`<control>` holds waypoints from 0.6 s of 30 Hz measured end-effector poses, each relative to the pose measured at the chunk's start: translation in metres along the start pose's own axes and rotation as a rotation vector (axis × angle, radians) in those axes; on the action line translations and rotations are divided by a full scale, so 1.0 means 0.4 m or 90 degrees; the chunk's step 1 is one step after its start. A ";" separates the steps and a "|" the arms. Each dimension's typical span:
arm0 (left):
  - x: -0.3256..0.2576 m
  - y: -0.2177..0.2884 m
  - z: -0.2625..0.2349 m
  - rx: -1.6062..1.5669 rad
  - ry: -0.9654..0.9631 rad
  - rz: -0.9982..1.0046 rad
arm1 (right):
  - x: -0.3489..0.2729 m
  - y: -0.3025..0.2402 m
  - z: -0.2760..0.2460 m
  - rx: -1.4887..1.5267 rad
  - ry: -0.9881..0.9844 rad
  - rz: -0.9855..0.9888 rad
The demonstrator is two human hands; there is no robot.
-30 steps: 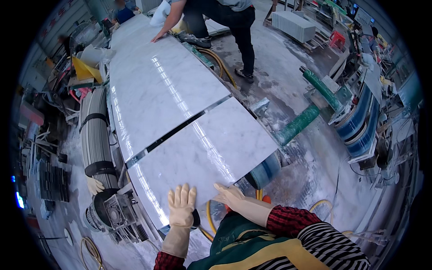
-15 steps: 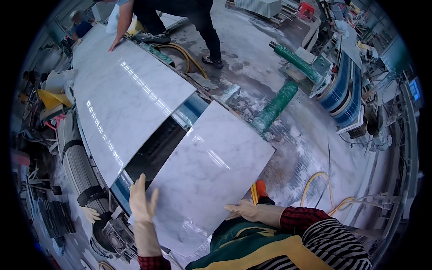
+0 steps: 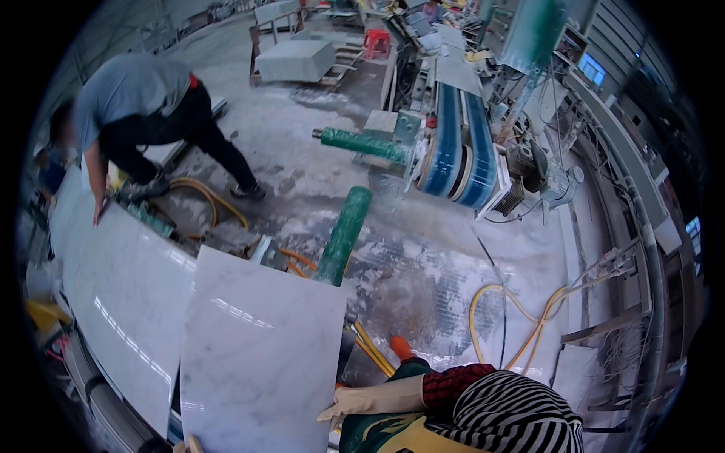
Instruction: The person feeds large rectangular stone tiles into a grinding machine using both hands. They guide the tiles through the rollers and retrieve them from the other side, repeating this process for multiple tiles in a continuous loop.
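A glossy white marble slab with grey veins (image 3: 260,347) lies in front of me, its left edge against or over a larger white marble slab (image 3: 128,294). My right hand (image 3: 351,402), in a cream rubber glove, grips the near right edge of the smaller slab; its thumb is hidden. Only gloved fingertips of my left hand (image 3: 194,444) show at the bottom of the picture, closed on the same slab near its lower left corner. A co-worker (image 3: 143,106) bends over at the far left, one bare hand on the larger slab's edge.
Right of the slab, a green roller (image 3: 344,235) sticks up beside yellow hoses (image 3: 370,349). A blue belt conveyor (image 3: 445,147) stands farther back. Another yellow hose (image 3: 483,291) loops over the wet floor. Stacked pale slabs (image 3: 296,60) and a red stool (image 3: 376,44) are at the back.
My view has swung right. The smaller slab has shifted against the larger one, and the dark gap between them has mostly vanished. My left hand, open before, has come onto the slab.
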State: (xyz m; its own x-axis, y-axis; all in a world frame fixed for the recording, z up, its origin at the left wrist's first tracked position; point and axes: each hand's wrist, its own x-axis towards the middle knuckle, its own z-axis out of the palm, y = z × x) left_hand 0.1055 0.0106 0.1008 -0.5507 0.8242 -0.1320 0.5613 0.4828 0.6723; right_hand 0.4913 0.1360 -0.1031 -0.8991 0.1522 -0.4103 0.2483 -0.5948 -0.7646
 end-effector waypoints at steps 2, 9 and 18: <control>0.046 0.001 -0.001 0.015 0.049 0.030 | -0.048 -0.097 -0.019 0.053 0.098 0.018; 0.217 0.404 0.306 0.089 0.026 0.022 | -0.282 -0.242 -0.363 0.046 0.344 -0.345; 0.331 1.027 1.144 -0.049 -0.074 0.156 | -0.840 -0.395 -0.956 0.131 0.907 -0.334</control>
State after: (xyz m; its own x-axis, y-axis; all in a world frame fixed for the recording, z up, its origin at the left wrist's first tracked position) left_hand 0.5458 0.4535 0.0261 -0.3277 0.9440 -0.0388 0.6182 0.2453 0.7468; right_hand 0.8919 0.4806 -0.0343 0.2453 0.9093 -0.3361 -0.1373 -0.3106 -0.9406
